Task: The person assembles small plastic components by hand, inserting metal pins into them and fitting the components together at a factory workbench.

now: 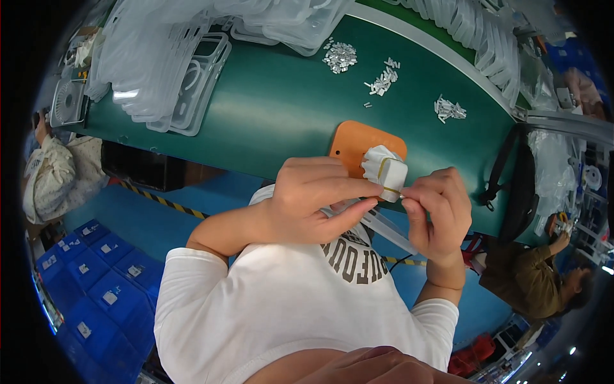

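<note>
At the table's near edge stands a small white block-like bundle point(396, 171) with a ruffled left side, partly over an orange board point(353, 136). A thin yellow rubber band point(382, 169) runs around the bundle. My left hand point(313, 200) has its index fingertip and thumb at the near left corner, by the band. On the near right side, my right hand point(441, 211) pinches the band's end between thumb and index finger. Beneath my hands a translucent plastic strip point(393, 233) shows, partly hidden. What lies between my left fingertips is too small to make out.
Small silvery piles point(340, 57) of short pieces lie farther back on the green table point(268, 96). Stacked clear plastic cases point(160, 77) fill the left. A black strap point(517, 185) hangs at the right edge. Blue bins point(109, 281) stand lower left; other people work on both sides.
</note>
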The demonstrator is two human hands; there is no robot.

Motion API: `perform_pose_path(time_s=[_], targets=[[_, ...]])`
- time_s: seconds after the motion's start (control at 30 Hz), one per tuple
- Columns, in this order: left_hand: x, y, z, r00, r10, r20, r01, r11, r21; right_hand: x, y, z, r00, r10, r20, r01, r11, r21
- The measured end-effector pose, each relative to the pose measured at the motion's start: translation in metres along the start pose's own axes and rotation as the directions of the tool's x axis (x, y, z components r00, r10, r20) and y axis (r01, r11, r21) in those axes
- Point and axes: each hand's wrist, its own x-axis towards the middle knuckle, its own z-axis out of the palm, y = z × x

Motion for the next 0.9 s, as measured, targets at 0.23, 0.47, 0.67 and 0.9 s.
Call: perform_pose_path(time_s=[0.23, 0.47, 0.67, 0.9], targets=[[-0.001, -0.003, 0.01, 0.998, 0.061, 0.023, -0.061, 0.998, 0.017, -0.008, -0.004, 0.007, 0.988, -0.152, -0.035, 0.141, 0.967, -0.212], [0.0, -0.003, 0.011, 0.998, 0.049, 0.048, -0.05, 0.999, 0.02, -0.007, -0.008, 0.004, 0.985, -0.174, -0.01, 0.166, 0.952, -0.256], [0.006, 0.009, -0.001, 0.994, 0.026, 0.108, -0.035, 0.996, 0.085, -0.004, -0.024, -0.019, 0.998, -0.039, 0.054, 0.049, 0.979, -0.197], [0.004, 0.005, 0.011, 0.986, 0.126, 0.109, -0.122, 0.992, -0.039, -0.011, -0.027, -0.01, 0.998, -0.054, 0.02, 0.057, 0.979, -0.196]])
